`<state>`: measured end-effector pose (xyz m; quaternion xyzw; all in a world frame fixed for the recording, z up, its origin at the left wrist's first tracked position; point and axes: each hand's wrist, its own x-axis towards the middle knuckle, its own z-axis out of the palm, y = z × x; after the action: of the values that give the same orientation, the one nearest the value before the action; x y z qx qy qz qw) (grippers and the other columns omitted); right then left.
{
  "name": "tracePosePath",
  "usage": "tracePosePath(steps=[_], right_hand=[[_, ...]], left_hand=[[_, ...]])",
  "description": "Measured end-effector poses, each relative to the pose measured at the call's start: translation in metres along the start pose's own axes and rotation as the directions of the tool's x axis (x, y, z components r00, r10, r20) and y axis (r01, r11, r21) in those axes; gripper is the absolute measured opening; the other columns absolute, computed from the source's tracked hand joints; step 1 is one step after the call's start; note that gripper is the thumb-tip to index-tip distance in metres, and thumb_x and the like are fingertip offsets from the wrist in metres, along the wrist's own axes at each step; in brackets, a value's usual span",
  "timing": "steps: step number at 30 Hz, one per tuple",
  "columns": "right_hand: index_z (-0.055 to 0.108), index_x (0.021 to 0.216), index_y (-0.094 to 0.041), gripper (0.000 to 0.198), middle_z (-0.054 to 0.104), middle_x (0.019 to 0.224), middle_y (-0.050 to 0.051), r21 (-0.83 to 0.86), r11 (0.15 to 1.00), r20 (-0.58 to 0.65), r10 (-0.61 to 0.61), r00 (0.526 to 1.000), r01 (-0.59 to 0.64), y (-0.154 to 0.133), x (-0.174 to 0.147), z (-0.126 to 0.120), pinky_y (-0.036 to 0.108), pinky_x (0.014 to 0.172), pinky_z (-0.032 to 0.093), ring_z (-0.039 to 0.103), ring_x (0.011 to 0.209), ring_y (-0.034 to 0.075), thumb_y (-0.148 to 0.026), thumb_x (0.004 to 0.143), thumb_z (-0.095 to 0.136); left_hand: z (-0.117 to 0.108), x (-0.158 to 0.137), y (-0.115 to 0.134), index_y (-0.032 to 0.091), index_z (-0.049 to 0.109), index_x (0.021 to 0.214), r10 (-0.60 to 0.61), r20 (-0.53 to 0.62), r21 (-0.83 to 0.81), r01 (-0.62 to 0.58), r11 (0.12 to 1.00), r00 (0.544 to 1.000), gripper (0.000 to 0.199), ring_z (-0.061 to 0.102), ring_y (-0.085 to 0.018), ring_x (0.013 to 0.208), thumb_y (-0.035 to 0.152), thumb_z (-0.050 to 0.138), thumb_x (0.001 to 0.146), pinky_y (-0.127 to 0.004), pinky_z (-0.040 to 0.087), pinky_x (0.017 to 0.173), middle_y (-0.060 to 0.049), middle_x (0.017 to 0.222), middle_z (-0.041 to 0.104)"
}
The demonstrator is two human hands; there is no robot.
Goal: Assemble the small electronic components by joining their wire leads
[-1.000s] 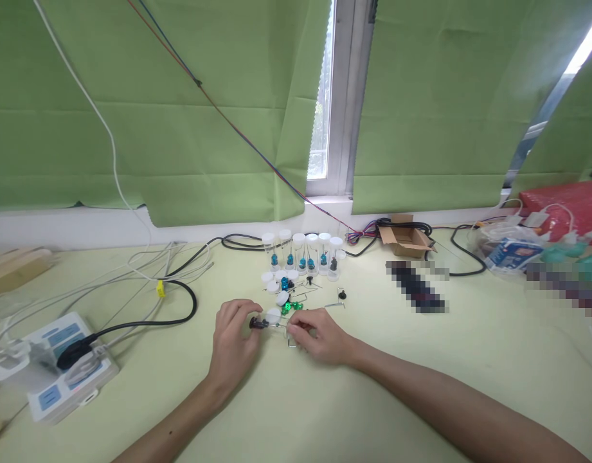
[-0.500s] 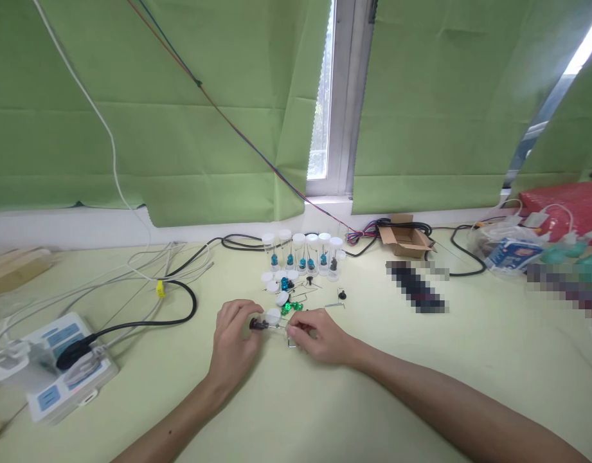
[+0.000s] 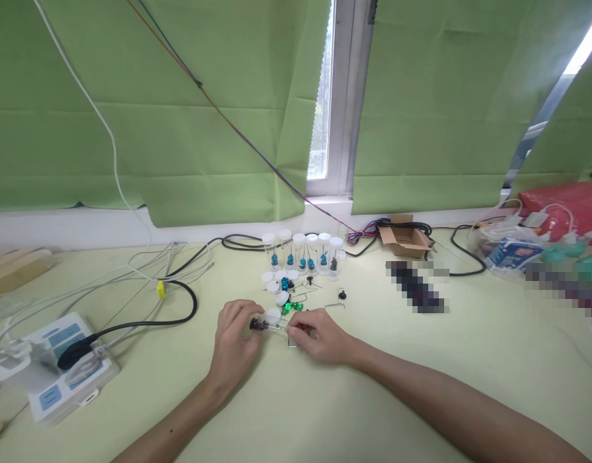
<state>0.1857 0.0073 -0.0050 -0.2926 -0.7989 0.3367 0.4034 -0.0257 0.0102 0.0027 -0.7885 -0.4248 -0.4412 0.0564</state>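
My left hand (image 3: pixel 234 334) is closed around one end of a small clear tube (image 3: pixel 271 323), which lies on its side. A dark piece (image 3: pixel 258 325) shows at the tube's left end, by my fingertips. My right hand (image 3: pixel 322 335) pinches a thin metal rod at the tube's other end; how far the rod reaches inside is too small to tell. A bent metal rod (image 3: pixel 291 343) sits just below the right fingertips. Right behind the tube is a white cap (image 3: pixel 273 315). Small green pieces (image 3: pixel 292 307) and another white cap (image 3: pixel 283 298) lie farther back.
Several capped clear tubes (image 3: pixel 299 254) with blue or dark pieces inside stand in a row behind. Blue pieces (image 3: pixel 285 283), loose rods and a black piece (image 3: pixel 342 295) lie nearer. A power strip (image 3: pixel 107 373) with cables is at left, a cardboard box (image 3: pixel 406 243) at back right.
Hardly anything differs. Both hands keep their places at the tube, with only a slight shift of the rod and tube between the fingers.
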Motion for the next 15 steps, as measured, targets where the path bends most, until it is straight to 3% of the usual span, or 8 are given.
tracePosePath(steps=[15], right_hand=[[0.051,0.068,-0.018,0.022,0.045,0.059,-0.005,-0.005,1.000,0.003,0.002,1.000,-0.002,-0.0012,0.0008,-0.0007,0.020,0.054,0.031,0.039,0.055,0.008,-0.022,0.090,0.052]], left_hand=[[-0.0027,0.0005,0.0061,0.020,0.059,0.088,0.006,0.010,-0.018,-0.006,1.000,1.000,0.033,0.054,-0.022,0.090,-0.004,0.046,0.069,-0.034,0.043,0.076,-0.005,0.088,0.061]])
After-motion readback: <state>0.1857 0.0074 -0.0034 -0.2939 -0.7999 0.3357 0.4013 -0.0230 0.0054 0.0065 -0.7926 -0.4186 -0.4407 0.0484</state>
